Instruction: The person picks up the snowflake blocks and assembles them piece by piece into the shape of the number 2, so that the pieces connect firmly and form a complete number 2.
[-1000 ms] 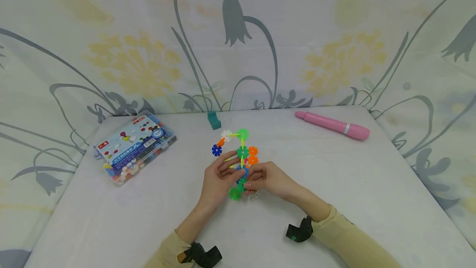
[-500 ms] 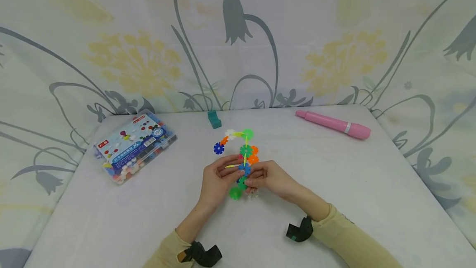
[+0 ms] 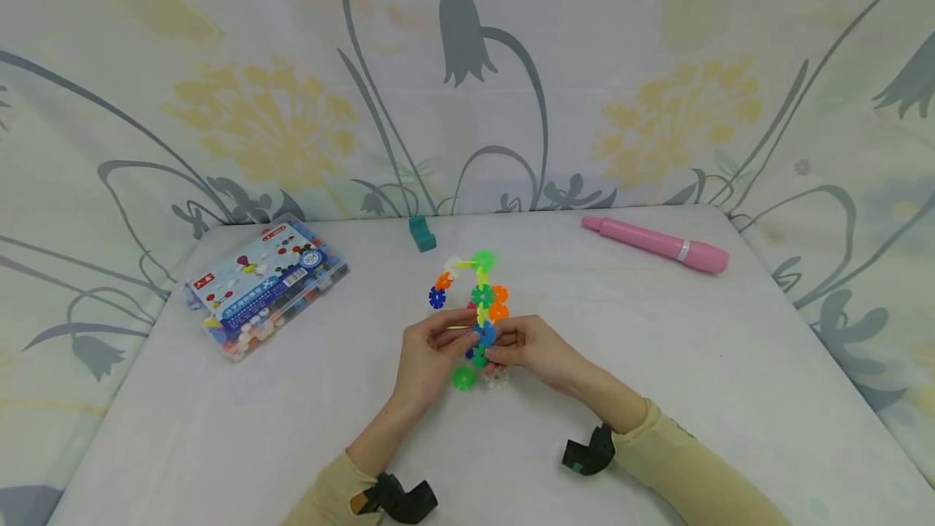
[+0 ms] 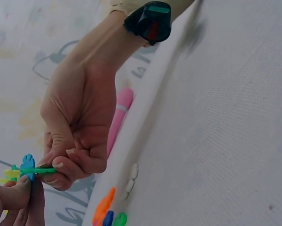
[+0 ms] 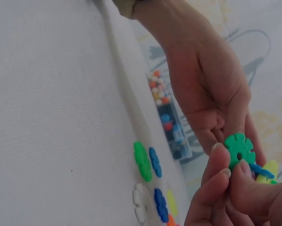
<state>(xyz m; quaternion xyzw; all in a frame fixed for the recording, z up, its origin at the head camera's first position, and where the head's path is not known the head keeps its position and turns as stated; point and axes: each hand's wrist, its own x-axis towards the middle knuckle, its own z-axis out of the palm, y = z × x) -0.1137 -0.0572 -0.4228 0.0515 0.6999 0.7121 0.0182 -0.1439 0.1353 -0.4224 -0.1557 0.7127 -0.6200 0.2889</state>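
1. The right hand [image 3: 529,351] pinches a green disc [image 5: 239,149] between thumb and curled fingertips [image 5: 222,162] – the disc sits at the lower end of a chain of coloured plastic discs [image 3: 480,303] at the centre of the head view.
2. The left hand [image 3: 427,355] has its fingers curled round the same chain from the other side, its thumb on a blue disc [image 4: 27,165]; the two hands touch at the fingertips.
3. The chain rises from the hands toward the top of the frame, then bends left to a dark blue disc [image 3: 437,297].
4. A loose green disc [image 3: 463,378] and a white disc [image 3: 497,378] lie on the table [image 3: 657,364] just below the hands.
5. Further out – a clear box of pieces [image 3: 266,286] at centre left, a small teal block [image 3: 420,234] above the chain, and a pink pen [image 3: 656,244] at upper right.
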